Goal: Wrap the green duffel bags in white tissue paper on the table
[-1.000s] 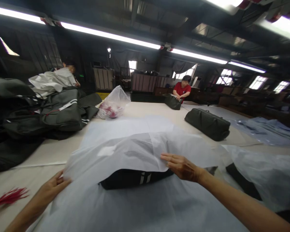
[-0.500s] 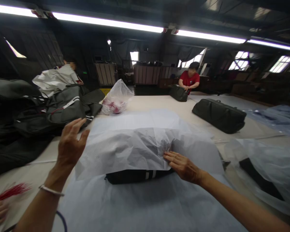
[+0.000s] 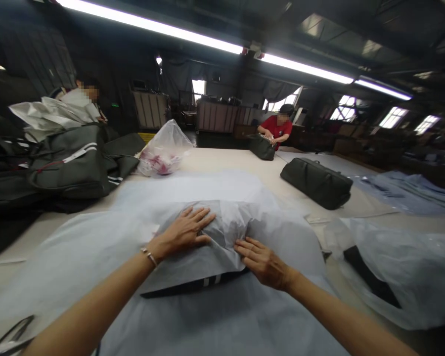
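Note:
A black bag (image 3: 178, 288) with two pale stripes lies in front of me. Thin white paper (image 3: 193, 262) drapes over most of it, so only its near lower edge shows bare. My left hand (image 3: 187, 230) lies on top of the paper at the left, its fingers spread and holding nothing. To the right of it, my right hand (image 3: 261, 259) rests against the paper with fingers stretched out, and creases gather at its fingertips. A bracelet (image 3: 149, 256) sits on my left wrist. More white sheet is spread under the bag.
Several black bags (image 3: 66, 163) are piled at the left beside a clear plastic bag (image 3: 165, 151). Another black bag (image 3: 317, 183) stands at the right, behind clear plastic wrapping (image 3: 404, 267). Across the table, a co-worker in red (image 3: 276, 128) handles a bag.
My left hand has come down from the air onto the paper over the bag. My right hand stays on the paper. The view has shifted, and a sheet now spreads flat at the left.

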